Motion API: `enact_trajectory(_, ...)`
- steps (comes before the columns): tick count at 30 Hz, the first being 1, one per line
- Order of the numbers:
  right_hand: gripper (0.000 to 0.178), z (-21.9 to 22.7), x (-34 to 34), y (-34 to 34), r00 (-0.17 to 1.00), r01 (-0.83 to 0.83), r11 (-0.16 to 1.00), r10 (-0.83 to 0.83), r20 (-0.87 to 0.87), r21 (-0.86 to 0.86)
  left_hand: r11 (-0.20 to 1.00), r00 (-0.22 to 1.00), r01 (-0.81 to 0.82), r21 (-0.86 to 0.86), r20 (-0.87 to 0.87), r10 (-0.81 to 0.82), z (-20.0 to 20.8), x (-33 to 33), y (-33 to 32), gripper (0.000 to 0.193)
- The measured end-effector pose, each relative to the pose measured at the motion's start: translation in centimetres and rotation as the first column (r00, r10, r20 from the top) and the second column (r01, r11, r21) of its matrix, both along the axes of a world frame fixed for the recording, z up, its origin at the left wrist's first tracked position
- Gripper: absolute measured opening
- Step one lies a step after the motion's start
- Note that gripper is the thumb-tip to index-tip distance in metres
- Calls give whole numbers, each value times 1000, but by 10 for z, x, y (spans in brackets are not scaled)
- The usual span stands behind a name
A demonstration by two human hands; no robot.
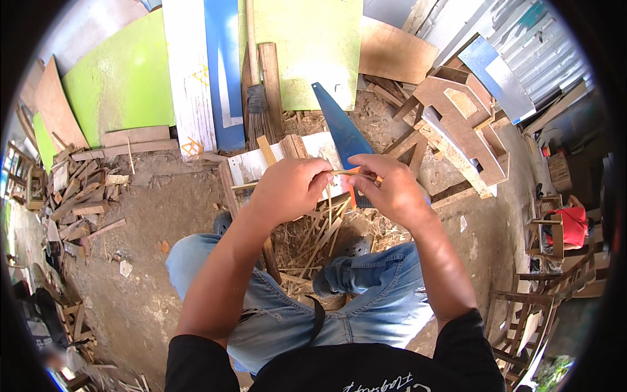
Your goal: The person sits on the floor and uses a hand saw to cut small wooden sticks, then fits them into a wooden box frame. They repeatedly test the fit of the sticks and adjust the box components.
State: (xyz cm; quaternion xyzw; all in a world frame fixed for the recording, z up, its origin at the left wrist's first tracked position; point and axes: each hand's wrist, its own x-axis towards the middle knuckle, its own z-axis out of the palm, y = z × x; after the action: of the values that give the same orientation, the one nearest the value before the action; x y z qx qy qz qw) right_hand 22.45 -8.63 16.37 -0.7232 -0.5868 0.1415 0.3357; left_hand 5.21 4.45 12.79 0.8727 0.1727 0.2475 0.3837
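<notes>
Both fists meet in front of me over a low wooden bench (249, 171). My left hand (287, 187) is closed, pinching a thin pale wooden strip (342, 172) near one end. Closed on the same strip, my right hand (394, 187) grips it between thumb and fingers. The strip spans the small gap between the hands, and a narrow piece seems to hang below the left fingers. Just beyond, a handsaw (344, 127) with a blue blade rests on the bench, its tip pointing away; the right hand partly hides its lower end. Split slivers (320, 238) litter the ground below.
A broom (257, 104) and green panels (121, 81) lean at the back. At the left lies a scrap wood pile (78, 189). An angular wooden frame (457, 104) stands at the right. Farther right, a person in red (569, 225) is near stacked wooden chairs (522, 307).
</notes>
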Motion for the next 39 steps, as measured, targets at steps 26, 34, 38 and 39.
enact_trajectory(26, 24, 2, 24, -42, 659, -151, 948, -115, -743, -280, 599, 918, 348, -721, 132, -375, 8, -8, 2, 34)
enact_trajectory(34, 30, 15, 15, -58, 994, -95, 868, 56, -93, -488, 550, 956, 277, -788, 169, -239, 15, -5, -6, 38)
enact_trajectory(38, 31, 12, -6, -41, 903, 157, 988, -142, -405, 5, 513, 941, 311, -800, 185, -282, 13, -1, -10, 36)
enact_trajectory(39, 32, 11, -10, -35, 853, 193, 981, -160, -497, 16, 521, 937, 319, -792, 182, -298, 12, 1, -12, 36)
